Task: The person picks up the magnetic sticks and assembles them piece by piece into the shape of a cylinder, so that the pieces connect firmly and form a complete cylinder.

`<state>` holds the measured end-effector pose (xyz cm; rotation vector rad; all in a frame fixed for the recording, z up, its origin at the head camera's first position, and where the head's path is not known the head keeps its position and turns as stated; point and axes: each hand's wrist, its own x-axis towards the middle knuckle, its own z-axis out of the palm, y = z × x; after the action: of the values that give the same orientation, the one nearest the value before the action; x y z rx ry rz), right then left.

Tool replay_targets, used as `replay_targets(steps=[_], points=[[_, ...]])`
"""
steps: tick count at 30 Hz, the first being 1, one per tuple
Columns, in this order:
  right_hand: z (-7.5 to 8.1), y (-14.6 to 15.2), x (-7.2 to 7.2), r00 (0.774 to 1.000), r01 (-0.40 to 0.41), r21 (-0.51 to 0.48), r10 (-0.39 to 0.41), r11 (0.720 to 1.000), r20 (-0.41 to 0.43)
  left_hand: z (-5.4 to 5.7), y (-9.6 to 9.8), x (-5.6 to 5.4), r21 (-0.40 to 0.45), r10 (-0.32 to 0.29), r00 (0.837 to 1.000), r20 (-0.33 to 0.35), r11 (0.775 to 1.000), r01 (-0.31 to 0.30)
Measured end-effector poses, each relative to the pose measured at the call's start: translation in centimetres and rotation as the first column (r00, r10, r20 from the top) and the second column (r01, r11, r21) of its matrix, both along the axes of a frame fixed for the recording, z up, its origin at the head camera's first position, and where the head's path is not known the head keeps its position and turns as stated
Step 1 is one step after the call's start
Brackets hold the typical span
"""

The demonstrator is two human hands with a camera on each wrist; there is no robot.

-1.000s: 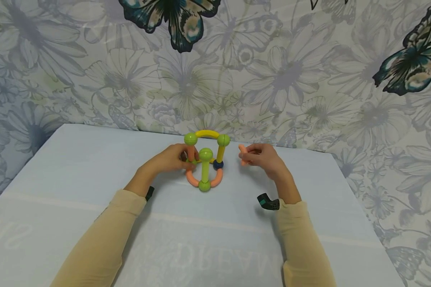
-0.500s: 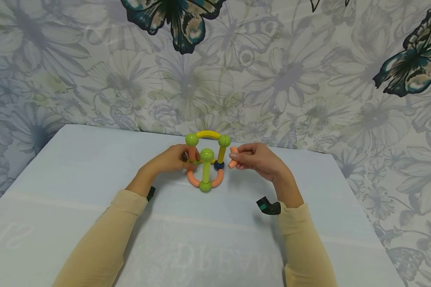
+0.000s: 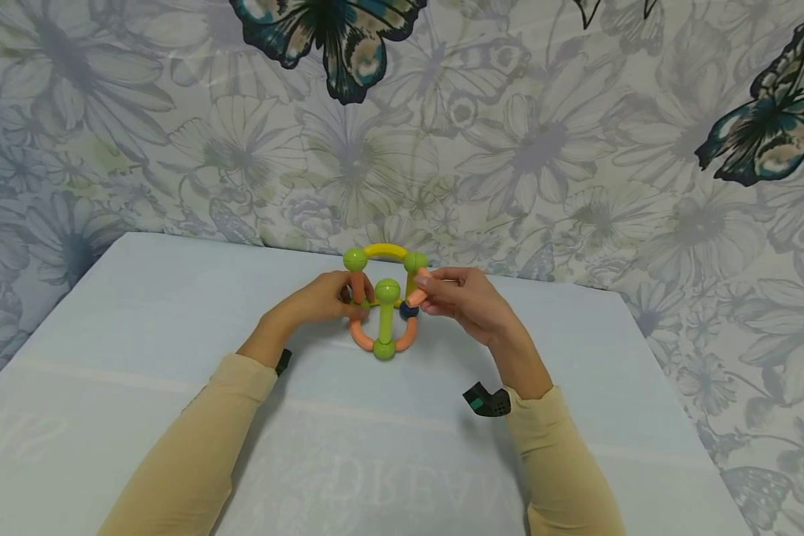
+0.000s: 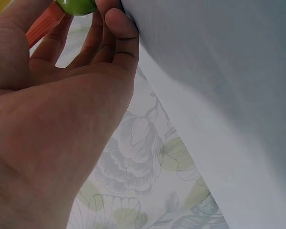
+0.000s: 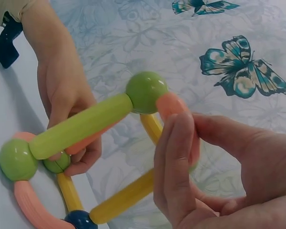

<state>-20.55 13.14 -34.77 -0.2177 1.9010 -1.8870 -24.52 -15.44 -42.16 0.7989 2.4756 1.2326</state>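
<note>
A ball-and-rod building toy (image 3: 385, 316) stands on the table as an open frame of green balls, a dark blue ball (image 5: 81, 220) and yellow, green and orange rods. My left hand (image 3: 321, 296) grips its left side, fingers around a low green ball (image 5: 57, 163) beneath an upright orange rod (image 4: 45, 24). Between thumb and fingers my right hand (image 3: 465, 301) pinches a loose curved orange rod (image 3: 418, 290). In the right wrist view, this rod's upper end (image 5: 170, 104) overlaps the green ball (image 5: 147, 90) atop the green rod (image 5: 83, 125); the fingers hide much of the curve.
The white-covered table (image 3: 375, 447) ends just behind the toy, against a wall (image 3: 549, 164) with printed flowers and butterflies. A dark wrist-worn device (image 3: 487, 400) sits by the right cuff.
My right hand has moved left with the curved orange rod, from apart to the frame's right side, and the rod has tilted. The left hand keeps its grip nearly in place.
</note>
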Motion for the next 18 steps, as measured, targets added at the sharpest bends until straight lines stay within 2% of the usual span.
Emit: replay_targets(steps=[8, 13, 18], points=[[-0.3, -0.7, 0.0, 0.993, 0.109, -0.058, -0.107, 0.992, 0.04, 0.0, 0.2, 0.2, 0.027, -0.006, 1.0, -0.02, 1.0, 0.007], [-0.6, -1.0, -0.1, 0.993, 0.111, -0.097, -0.107, 0.989, 0.05, 0.1, 0.3, 0.3, 0.024, -0.007, 0.999, -0.051, 1.0, 0.008], [-0.8, -1.3, 0.0, 0.991, 0.116, -0.118, -0.107, 0.986, 0.074, 0.0, 0.3, 0.3, 0.011, 0.002, 0.999, -0.044, 1.0, -0.002]])
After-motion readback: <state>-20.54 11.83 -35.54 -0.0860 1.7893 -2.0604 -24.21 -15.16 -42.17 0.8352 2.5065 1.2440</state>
